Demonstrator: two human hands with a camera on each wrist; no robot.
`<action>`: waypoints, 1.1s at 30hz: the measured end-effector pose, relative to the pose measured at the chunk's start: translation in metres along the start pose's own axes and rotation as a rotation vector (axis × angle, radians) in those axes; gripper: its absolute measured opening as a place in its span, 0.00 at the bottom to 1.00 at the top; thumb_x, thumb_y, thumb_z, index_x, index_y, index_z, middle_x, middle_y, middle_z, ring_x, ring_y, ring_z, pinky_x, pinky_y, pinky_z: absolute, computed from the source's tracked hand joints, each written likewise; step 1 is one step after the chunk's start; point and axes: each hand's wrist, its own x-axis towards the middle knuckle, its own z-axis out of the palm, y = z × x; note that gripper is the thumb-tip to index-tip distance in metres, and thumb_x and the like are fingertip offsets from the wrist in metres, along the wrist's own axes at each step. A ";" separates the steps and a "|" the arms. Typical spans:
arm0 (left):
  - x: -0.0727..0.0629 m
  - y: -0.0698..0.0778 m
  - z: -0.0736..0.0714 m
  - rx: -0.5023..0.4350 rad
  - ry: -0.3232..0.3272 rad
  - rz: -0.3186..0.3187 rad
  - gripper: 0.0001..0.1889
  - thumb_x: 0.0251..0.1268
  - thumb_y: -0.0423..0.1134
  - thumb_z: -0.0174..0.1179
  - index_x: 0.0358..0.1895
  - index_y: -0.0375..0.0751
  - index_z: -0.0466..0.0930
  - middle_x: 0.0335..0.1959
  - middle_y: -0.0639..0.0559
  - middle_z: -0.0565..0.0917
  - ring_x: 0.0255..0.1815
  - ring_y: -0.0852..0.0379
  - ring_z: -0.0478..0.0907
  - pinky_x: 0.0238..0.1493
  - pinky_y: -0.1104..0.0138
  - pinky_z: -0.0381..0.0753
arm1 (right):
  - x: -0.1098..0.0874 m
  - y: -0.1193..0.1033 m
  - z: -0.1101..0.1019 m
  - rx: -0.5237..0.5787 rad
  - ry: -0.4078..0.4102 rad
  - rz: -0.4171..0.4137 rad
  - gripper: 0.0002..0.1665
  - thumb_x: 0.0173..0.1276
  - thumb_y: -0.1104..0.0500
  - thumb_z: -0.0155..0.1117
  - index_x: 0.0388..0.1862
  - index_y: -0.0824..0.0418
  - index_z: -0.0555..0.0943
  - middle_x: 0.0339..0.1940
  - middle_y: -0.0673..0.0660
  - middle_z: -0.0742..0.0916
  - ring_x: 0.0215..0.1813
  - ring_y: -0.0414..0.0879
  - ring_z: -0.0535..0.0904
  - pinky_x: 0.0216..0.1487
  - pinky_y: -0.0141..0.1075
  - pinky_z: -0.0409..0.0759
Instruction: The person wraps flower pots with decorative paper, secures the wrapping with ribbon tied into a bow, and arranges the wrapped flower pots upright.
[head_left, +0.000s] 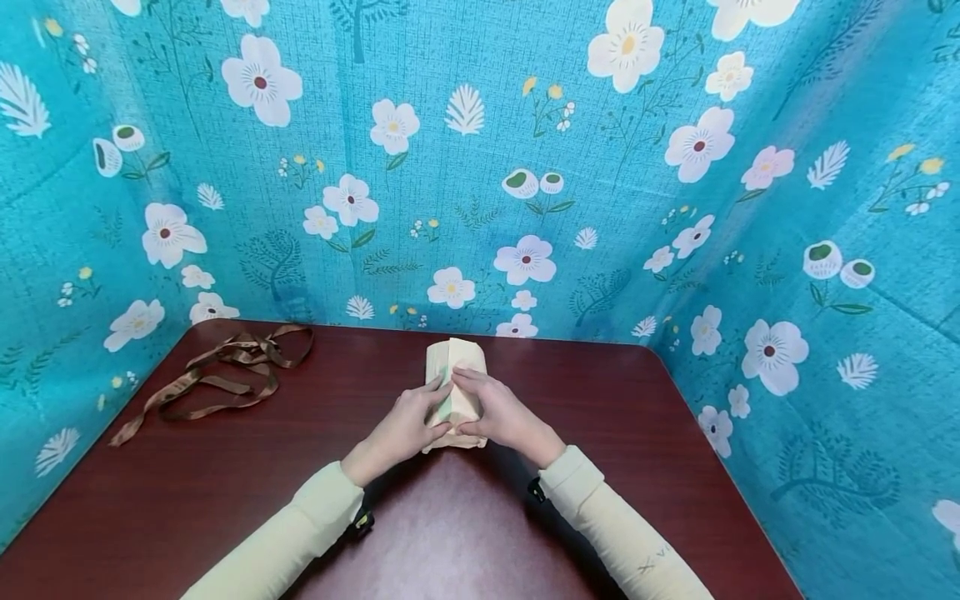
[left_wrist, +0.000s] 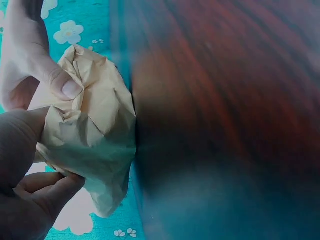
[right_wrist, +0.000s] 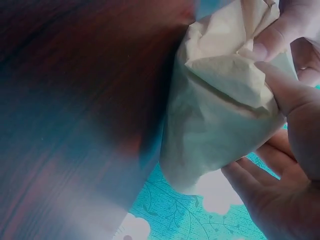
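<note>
A cream paper-wrapped package [head_left: 467, 354] rests on the table near its far edge, in the middle of the head view. My left hand [head_left: 408, 423] grips its left side and my right hand [head_left: 508, 414] its right, fingers over the top. Both thumbs meet at the near end. In the left wrist view the paper [left_wrist: 102, 115] is creased and gathered there, with the right thumb [left_wrist: 65, 86] pressing into the folds. A folded-over flap [right_wrist: 227, 80] shows in the right wrist view, with the right thumb beside it. Whatever the paper encloses is hidden.
A loose brown ribbon [head_left: 187, 381] lies in loops at the table's far left. The dark red table [head_left: 315, 467] has rounded far corners. Blue flowered cloth [head_left: 465, 208] hangs behind it and along both sides.
</note>
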 end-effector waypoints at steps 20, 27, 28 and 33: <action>-0.004 -0.024 -0.021 -0.088 -0.203 0.109 0.42 0.53 0.39 0.79 0.73 0.37 0.71 0.74 0.32 0.67 0.70 0.44 0.73 0.60 0.54 0.80 | 0.000 -0.002 0.002 0.066 0.023 0.014 0.51 0.53 0.61 0.84 0.75 0.65 0.70 0.78 0.58 0.72 0.79 0.53 0.64 0.72 0.48 0.71; -0.007 -0.010 -0.002 0.004 0.020 0.042 0.35 0.50 0.36 0.80 0.65 0.36 0.79 0.66 0.30 0.75 0.52 0.44 0.86 0.51 0.53 0.85 | 0.002 -0.002 0.005 0.044 0.037 0.015 0.51 0.54 0.60 0.83 0.76 0.64 0.69 0.78 0.57 0.71 0.79 0.52 0.64 0.72 0.48 0.71; -0.007 -0.008 0.000 0.009 0.042 0.033 0.34 0.50 0.37 0.80 0.64 0.36 0.80 0.65 0.29 0.76 0.52 0.44 0.86 0.50 0.55 0.85 | 0.001 -0.001 0.006 0.047 0.038 0.011 0.51 0.54 0.61 0.83 0.76 0.64 0.69 0.78 0.57 0.71 0.79 0.52 0.64 0.72 0.47 0.71; -0.005 0.000 0.007 0.016 0.107 0.004 0.31 0.49 0.37 0.81 0.60 0.34 0.83 0.61 0.27 0.78 0.54 0.41 0.85 0.45 0.59 0.87 | -0.004 0.001 0.005 0.076 0.013 -0.006 0.55 0.53 0.59 0.83 0.78 0.64 0.66 0.80 0.58 0.68 0.82 0.51 0.59 0.72 0.47 0.71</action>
